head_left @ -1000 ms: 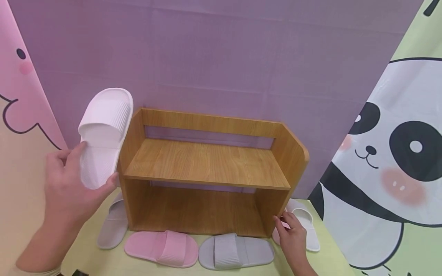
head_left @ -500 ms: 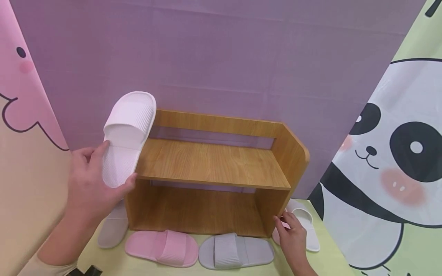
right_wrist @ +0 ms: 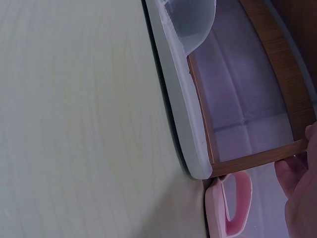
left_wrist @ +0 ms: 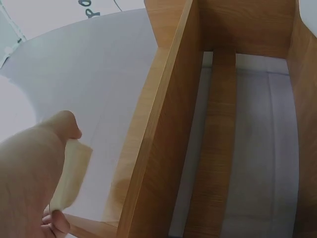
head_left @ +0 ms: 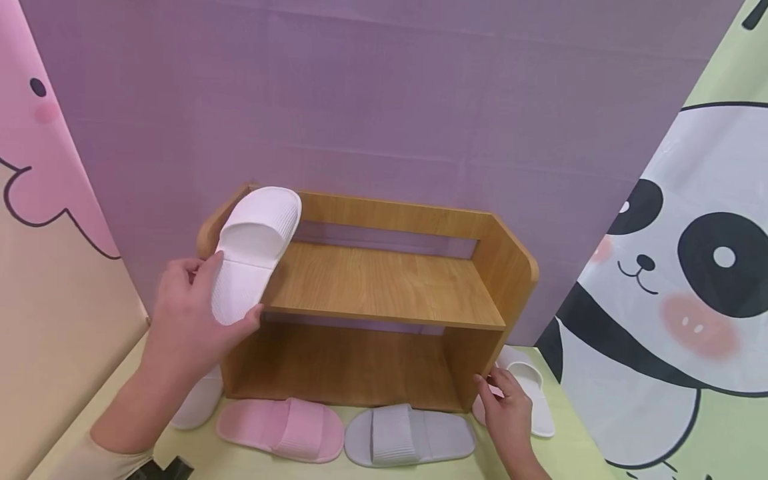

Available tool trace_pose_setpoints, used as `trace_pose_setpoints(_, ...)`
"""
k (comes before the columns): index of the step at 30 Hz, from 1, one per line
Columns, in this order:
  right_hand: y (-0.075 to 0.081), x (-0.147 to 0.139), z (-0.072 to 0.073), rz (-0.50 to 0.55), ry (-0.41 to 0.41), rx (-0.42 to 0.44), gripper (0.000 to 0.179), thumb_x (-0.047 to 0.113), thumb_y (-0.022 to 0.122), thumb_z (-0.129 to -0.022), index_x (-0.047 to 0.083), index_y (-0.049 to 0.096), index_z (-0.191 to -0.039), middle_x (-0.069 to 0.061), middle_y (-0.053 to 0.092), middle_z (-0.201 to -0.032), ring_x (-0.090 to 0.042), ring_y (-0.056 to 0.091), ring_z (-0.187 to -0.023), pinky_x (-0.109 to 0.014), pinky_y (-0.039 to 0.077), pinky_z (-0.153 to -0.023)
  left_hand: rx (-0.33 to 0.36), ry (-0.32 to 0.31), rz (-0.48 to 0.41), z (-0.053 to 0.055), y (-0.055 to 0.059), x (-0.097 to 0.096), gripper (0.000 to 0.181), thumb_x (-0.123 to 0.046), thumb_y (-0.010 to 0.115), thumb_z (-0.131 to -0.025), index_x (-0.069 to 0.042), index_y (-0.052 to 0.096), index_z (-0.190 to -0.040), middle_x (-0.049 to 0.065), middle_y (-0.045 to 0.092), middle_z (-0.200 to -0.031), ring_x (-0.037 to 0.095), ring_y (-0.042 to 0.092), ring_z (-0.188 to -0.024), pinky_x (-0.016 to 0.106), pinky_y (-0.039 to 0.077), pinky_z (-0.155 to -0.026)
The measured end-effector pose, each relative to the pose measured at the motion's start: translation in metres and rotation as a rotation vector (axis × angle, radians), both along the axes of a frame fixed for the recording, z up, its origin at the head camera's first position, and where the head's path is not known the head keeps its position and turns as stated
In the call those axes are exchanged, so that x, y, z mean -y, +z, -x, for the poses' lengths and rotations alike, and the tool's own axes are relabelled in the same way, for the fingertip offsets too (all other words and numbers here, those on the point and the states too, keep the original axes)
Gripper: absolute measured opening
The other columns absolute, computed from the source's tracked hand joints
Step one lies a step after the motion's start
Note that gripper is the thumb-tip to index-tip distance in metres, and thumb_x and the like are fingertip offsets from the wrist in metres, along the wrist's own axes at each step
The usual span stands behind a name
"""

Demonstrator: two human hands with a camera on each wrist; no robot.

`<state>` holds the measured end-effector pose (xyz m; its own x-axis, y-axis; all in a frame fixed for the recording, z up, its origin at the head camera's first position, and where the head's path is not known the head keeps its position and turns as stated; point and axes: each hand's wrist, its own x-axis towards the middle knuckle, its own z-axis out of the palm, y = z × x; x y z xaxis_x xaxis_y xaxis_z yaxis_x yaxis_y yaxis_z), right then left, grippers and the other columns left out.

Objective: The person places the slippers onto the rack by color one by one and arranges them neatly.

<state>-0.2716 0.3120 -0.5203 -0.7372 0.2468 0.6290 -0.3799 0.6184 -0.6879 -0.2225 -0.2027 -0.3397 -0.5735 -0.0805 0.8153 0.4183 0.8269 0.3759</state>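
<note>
A white slipper [head_left: 255, 257] is gripped at its heel end by my left hand [head_left: 189, 327], toe pointing up. Hand and slipper are in front of the left side of a two-tier wooden shelf [head_left: 384, 283]. In the left wrist view the slipper's heel [left_wrist: 73, 173] shows between thumb and fingers. My right hand [head_left: 509, 410] pinches the front edge of the shelf's right side panel, low down. The right wrist view shows its fingers [right_wrist: 292, 173] around that wooden edge.
In front of the shelf lie a pink slipper [head_left: 282, 430] and a grey slipper [head_left: 411, 437]. A pale slipper [head_left: 201, 400] lies left, partly behind my forearm. White and pinkish slippers [head_left: 531, 393] lie at the right. A purple cloth wall [head_left: 384, 100] stands behind.
My left hand has carried the white slipper rightward and then somewhat down, from beside the shelf to in front of its left part. My right hand has stayed on the panel.
</note>
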Motion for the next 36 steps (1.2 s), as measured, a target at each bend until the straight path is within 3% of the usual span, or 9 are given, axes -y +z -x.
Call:
trace_pose_setpoints(5, 0.0, -0.001, 0.0, 0.0, 0.013, -0.018, 0.025, -0.005, 0.084, -0.094, 0.005, 0.085, -0.117, -0.009, 0.08, -0.11, 0.002, 0.069, -0.093, -0.007, 0.055, -0.078, 0.096, 0.01, 0.001, 0.001, 0.001, -0.005, 0.095, -0.032, 0.095, -0.075, 0.006, 0.056, -0.153, 0.031, 0.049, -0.126, 0.048, 0.049, -0.117, 0.066, 0.052, -0.088)
trace_pose_setpoints(14, -0.001, -0.002, 0.002, 0.003, -0.003, 0.032, 0.025, -0.005, 0.084, -0.094, 0.003, 0.083, -0.118, -0.01, 0.08, -0.113, 0.006, 0.067, -0.095, -0.008, 0.056, -0.078, 0.115, 0.013, 0.008, 0.002, 0.001, -0.012, 0.09, -0.033, 0.092, -0.076, 0.006, 0.057, -0.15, 0.029, 0.049, -0.123, 0.047, 0.05, -0.115, 0.064, 0.051, -0.087)
trace_pose_setpoints(26, -0.004, -0.003, 0.003, -0.016, -0.03, 0.054, 0.025, -0.003, 0.084, -0.095, 0.004, 0.083, -0.119, -0.008, 0.08, -0.114, 0.005, 0.067, -0.095, -0.005, 0.054, -0.079, 0.297, 0.044, 0.03, 0.002, 0.003, -0.027, 0.086, -0.04, 0.088, -0.083, 0.009, 0.057, -0.147, 0.031, 0.048, -0.123, 0.05, 0.049, -0.115, 0.065, 0.051, -0.088)
trace_pose_setpoints(36, -0.004, -0.003, 0.004, 0.0, -0.024, 0.059, 0.026, -0.002, 0.084, -0.095, 0.004, 0.083, -0.12, -0.009, 0.08, -0.116, 0.007, 0.066, -0.096, -0.006, 0.054, -0.078, 0.386, 0.066, 0.072, 0.011, 0.005, -0.038, 0.082, -0.046, 0.084, -0.085, 0.014, 0.06, -0.135, 0.034, 0.048, -0.118, 0.053, 0.05, -0.112, 0.065, 0.05, -0.09)
